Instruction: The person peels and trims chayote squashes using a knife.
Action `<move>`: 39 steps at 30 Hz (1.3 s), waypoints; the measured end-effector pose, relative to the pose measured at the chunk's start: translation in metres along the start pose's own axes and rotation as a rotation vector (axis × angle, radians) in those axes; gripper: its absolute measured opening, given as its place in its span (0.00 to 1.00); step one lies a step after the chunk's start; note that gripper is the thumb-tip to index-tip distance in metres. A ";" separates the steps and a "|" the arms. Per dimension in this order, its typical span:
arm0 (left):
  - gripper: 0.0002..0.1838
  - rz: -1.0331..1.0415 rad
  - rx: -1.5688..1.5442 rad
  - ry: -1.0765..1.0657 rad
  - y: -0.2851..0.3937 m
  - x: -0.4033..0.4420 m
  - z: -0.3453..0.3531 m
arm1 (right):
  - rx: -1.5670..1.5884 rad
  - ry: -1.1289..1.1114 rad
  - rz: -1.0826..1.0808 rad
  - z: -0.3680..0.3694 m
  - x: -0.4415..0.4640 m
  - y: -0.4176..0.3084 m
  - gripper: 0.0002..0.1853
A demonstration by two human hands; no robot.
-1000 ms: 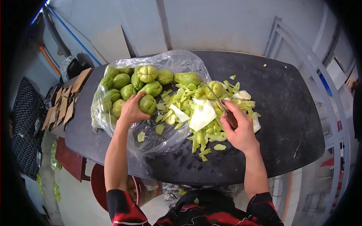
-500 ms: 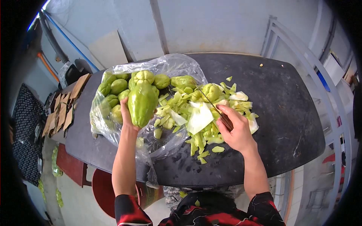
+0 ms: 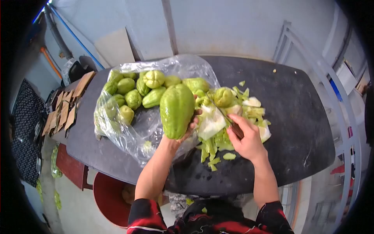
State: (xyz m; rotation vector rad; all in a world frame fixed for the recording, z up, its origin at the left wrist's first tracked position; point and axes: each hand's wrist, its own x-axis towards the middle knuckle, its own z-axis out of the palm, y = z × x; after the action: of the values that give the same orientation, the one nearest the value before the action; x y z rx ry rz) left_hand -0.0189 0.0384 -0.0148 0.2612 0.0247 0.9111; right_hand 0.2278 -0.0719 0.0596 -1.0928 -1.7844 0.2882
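A large green chayote [image 3: 176, 111] is held up in my left hand [image 3: 186, 130], whose fingers wrap round its right and lower side. My right hand [image 3: 247, 139] grips the brown handle of a knife [image 3: 220, 110], its blade pointing up and left over the peelings. Green peelings [image 3: 212, 146] and white pieces [image 3: 212, 124] lie heaped beneath the blade. Several whole chayotes [image 3: 126, 85] rest on a clear plastic bag [image 3: 117, 134] to the left, and another chayote [image 3: 223, 96] sits at the top of the heap.
The dark table [image 3: 296, 128] has a rounded edge. Below its front left edge stands a red bin [image 3: 103, 195]. Flattened cardboard [image 3: 82, 84] lies at the far left, a metal railing [image 3: 331, 74] stands on the right, and a wall runs behind the table.
My left hand has lifted a chayote out of the pile and carried it right, to the left edge of the peelings. My right hand has stayed nearly in place with the knife.
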 end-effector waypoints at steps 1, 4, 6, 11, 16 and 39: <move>0.51 0.053 0.477 0.174 -0.011 -0.002 -0.011 | -0.003 -0.013 0.004 0.000 -0.005 -0.003 0.21; 0.53 -0.133 0.194 -0.101 0.001 -0.011 0.008 | -0.022 0.002 -0.026 0.002 -0.002 0.001 0.20; 0.57 -0.136 0.197 -0.059 -0.008 -0.018 0.013 | -0.036 -0.013 -0.014 0.005 -0.005 0.001 0.20; 0.62 0.118 0.561 0.059 -0.003 -0.023 0.007 | -0.061 -0.018 -0.013 0.015 -0.007 -0.002 0.21; 0.59 0.084 -0.002 0.013 0.004 -0.036 0.017 | -0.057 -0.029 0.013 0.024 -0.008 -0.005 0.18; 0.54 0.305 0.092 0.146 0.011 -0.043 0.028 | -0.271 -0.297 -0.245 0.016 -0.017 -0.032 0.27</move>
State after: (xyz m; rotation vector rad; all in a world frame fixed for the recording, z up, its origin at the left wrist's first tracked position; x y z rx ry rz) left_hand -0.0506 0.0050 0.0113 0.2879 0.1661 1.2331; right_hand 0.1989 -0.0990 0.0618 -1.0419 -2.2503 0.0612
